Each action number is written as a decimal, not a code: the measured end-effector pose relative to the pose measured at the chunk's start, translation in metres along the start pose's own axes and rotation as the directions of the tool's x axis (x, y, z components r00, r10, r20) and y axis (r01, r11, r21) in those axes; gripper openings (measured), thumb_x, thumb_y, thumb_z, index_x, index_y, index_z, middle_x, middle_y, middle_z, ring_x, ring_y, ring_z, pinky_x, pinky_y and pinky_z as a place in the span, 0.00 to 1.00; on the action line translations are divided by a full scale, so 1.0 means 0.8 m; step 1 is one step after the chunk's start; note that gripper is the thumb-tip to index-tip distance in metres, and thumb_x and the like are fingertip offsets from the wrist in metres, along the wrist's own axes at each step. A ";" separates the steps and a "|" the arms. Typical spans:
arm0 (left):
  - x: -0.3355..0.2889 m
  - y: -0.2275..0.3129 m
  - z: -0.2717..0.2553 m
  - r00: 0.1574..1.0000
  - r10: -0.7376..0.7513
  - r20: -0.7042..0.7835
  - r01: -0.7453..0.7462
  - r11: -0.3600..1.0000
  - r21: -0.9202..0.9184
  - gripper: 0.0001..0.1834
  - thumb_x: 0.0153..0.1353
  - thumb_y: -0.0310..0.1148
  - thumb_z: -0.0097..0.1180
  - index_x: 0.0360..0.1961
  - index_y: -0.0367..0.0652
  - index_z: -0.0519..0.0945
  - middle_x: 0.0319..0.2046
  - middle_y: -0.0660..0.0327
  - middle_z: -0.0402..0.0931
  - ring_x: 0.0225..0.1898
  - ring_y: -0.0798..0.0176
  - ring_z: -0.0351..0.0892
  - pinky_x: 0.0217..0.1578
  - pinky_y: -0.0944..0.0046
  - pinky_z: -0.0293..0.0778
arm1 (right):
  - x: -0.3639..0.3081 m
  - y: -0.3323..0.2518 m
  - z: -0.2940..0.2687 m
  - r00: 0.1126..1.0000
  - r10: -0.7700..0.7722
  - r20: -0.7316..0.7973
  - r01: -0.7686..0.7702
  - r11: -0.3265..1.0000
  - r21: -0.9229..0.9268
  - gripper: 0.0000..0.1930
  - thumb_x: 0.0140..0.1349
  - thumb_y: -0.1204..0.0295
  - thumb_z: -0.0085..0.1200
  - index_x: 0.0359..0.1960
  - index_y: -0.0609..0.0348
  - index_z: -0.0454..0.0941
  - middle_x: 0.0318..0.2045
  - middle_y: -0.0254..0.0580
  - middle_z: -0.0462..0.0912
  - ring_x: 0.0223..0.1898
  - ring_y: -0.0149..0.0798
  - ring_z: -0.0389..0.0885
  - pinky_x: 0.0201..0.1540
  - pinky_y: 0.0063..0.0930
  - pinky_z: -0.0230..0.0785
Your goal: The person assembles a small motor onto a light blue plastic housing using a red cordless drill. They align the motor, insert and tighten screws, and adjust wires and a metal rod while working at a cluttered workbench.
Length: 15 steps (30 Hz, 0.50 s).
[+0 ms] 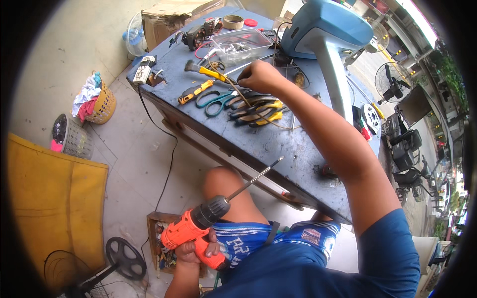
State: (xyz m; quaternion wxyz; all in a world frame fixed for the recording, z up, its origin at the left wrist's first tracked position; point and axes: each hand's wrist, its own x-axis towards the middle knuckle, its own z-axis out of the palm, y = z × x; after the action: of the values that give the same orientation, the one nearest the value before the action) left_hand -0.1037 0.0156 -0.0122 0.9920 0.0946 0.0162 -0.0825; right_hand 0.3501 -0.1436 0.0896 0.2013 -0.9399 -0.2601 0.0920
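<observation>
Head view, as I watch remotely: orange drill at 7 o'clock, left hand grip closed round handle. Long bit aimed toward 2 o'clock, probably so tip stays off thigh. Right hand just past 12, over bench, fingers curled; can't tell if grip holds anything. Pliers just below it, scissors and screwdriver toward 11, seemingly grouped for easy reach. Blue housing at 1, propped on pale stem.
</observation>
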 end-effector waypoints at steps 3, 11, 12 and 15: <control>-0.014 0.007 -0.005 0.999 0.043 0.009 -0.043 0.999 0.006 0.52 0.58 0.32 0.73 0.77 0.40 0.53 0.49 0.36 0.79 0.30 0.51 0.85 0.40 0.47 0.82 | 0.043 -0.004 0.022 0.990 0.026 0.141 -0.039 0.995 0.094 0.18 0.51 0.61 0.74 0.41 0.57 0.93 0.34 0.49 0.91 0.34 0.42 0.88 0.44 0.36 0.79; -0.017 0.018 -0.033 0.995 0.102 -0.019 -0.100 0.991 0.093 0.48 0.61 0.38 0.70 0.76 0.33 0.56 0.47 0.40 0.80 0.25 0.55 0.84 0.36 0.47 0.82 | 0.067 -0.017 0.009 0.947 -0.028 0.320 0.045 0.998 -0.044 0.18 0.51 0.63 0.78 0.39 0.61 0.92 0.30 0.43 0.91 0.31 0.36 0.88 0.34 0.31 0.79; -0.016 0.020 -0.034 0.995 0.096 -0.016 -0.094 0.991 0.097 0.48 0.61 0.38 0.69 0.75 0.32 0.57 0.47 0.39 0.80 0.25 0.55 0.83 0.36 0.47 0.82 | 0.067 -0.016 0.009 0.941 0.016 0.337 -0.006 1.000 -0.030 0.17 0.51 0.63 0.78 0.39 0.61 0.92 0.30 0.43 0.91 0.31 0.35 0.88 0.33 0.30 0.79; -0.012 0.024 -0.036 0.996 0.092 0.008 -0.092 0.989 0.118 0.47 0.61 0.38 0.69 0.75 0.32 0.57 0.48 0.39 0.79 0.25 0.55 0.83 0.36 0.47 0.81 | 0.067 -0.010 0.010 0.941 0.041 0.337 -0.061 0.997 0.048 0.16 0.52 0.65 0.77 0.39 0.61 0.92 0.30 0.43 0.91 0.31 0.35 0.89 0.31 0.28 0.79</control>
State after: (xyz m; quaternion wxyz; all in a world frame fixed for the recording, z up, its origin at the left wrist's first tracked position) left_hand -0.1103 0.0412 -0.0369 0.9874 0.1537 0.0059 -0.0376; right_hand 0.3893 -0.1064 0.0826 0.1789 -0.9107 -0.2633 0.2633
